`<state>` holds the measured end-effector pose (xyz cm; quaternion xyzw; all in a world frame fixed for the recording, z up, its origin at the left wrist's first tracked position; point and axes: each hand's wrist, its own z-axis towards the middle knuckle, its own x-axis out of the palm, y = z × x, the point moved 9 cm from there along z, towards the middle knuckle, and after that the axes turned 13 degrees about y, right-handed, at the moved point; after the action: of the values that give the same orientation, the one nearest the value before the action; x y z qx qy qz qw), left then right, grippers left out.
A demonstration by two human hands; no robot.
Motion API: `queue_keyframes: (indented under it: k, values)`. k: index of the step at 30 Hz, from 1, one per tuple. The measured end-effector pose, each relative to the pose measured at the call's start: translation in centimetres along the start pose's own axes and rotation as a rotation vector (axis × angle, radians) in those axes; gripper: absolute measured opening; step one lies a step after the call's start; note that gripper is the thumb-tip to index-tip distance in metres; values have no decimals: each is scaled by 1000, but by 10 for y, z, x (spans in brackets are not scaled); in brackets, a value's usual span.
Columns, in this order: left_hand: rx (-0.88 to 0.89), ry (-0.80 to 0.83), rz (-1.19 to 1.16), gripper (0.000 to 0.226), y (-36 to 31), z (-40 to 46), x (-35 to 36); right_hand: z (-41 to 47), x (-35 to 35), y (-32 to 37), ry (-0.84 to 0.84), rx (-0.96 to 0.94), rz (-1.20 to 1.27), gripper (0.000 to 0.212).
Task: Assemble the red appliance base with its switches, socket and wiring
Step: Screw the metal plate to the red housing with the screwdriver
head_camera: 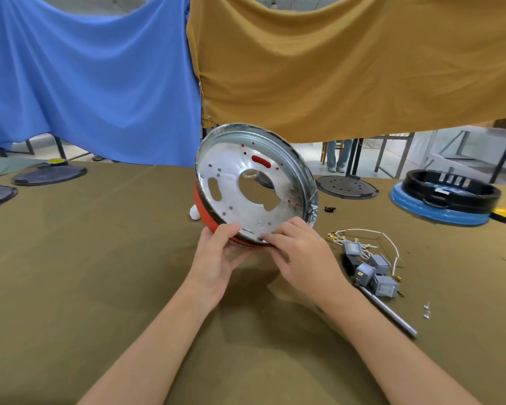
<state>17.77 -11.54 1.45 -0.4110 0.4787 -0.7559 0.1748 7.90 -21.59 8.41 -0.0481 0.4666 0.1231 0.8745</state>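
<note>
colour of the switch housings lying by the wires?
Grey, with white wires beside them; the switches show best in the head view.

red base (202, 207), silver plate (234, 182), grey switches (371, 270), olive tablecloth (100, 258)

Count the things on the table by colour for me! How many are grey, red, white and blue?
Grey switch blocks: 5
Red appliance base: 1
White wire bundle: 1
Blue-rimmed base: 1
Total: 8
</note>
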Motion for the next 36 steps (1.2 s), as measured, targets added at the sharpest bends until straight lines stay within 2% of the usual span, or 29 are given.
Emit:
queue_keyframes:
  k: [7,10,18,22,28,36]
  values:
    - [65,181,40,60,-10,0,18,-3,-7,-16,-3,35,200,15]
    - [109,212,80,47,-13,-1,18,-3,-7,-22,29,74,331,11]
    - [135,252,55,43,-15,2,20,1,2,-40,143,171,643,8]
    - [138,264,22,34,-14,3,21,2,3,-37,163,163,669,9]
    - [135,260,-52,41,-15,4,22,4,-1,-31,118,154,599,1]
    - [129,251,-195,46,-19,4,23,12,-3,-29,167,138,755,6]
